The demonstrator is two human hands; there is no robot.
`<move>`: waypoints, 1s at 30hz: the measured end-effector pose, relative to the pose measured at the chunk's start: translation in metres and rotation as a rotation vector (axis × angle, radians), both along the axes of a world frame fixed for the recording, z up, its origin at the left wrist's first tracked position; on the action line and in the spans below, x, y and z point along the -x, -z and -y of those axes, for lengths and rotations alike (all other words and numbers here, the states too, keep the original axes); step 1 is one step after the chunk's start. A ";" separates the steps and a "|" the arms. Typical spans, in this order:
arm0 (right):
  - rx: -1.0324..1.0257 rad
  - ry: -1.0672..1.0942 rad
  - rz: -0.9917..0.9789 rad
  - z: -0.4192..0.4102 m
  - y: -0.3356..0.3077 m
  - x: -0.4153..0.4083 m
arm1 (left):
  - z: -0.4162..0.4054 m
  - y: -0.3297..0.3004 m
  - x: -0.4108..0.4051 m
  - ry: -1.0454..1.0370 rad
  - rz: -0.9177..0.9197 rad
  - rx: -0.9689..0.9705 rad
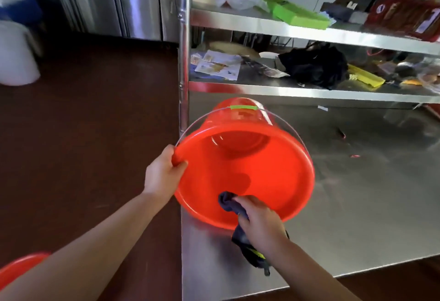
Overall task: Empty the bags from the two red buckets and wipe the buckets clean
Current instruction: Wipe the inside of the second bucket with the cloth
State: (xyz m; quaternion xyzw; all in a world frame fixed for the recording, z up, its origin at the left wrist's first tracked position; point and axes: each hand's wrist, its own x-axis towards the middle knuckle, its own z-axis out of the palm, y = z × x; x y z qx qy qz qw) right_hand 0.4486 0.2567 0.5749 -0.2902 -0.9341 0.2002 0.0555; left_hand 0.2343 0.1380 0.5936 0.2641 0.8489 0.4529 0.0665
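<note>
Head view: a round red plastic bucket with a thin wire handle (pixel 242 165) lies tipped on its side at the near left corner of a stainless steel worktable (pixel 357 205), its mouth turned toward the camera. No bag shows inside it, so the emptying of this one looks done. The left hand (pixel 164 172) grips the rim at the left, fingers curled round the edge to steady it. The right hand (pixel 259 219) holds a bunched dark blue cloth (pixel 229 202), fingers closed round it, and presses it against the lower inner wall just inside the rim; the loose end hangs down over the table under the wrist. By my reading the wiping of this bucket is under way, with the far wall and the bottom left to cover. A second red bucket (pixel 21 267) shows only as a rim at the lower left corner, on the floor side; whether it is emptied or wiped I cannot tell
</note>
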 end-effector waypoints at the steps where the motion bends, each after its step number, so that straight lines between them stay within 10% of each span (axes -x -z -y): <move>1: -0.004 -0.018 0.024 -0.004 0.006 0.006 | -0.001 0.003 -0.002 -0.006 -0.006 0.003; 11: -0.121 -0.227 0.350 -0.001 0.089 0.054 | 0.013 0.051 -0.003 -0.146 0.071 -0.059; 20: -0.302 -0.263 0.180 0.008 0.110 0.064 | 0.024 0.133 0.000 -0.116 0.600 -0.251; 30: -0.313 -0.056 0.305 -0.011 0.145 0.121 | 0.026 0.134 0.004 0.187 0.396 -0.245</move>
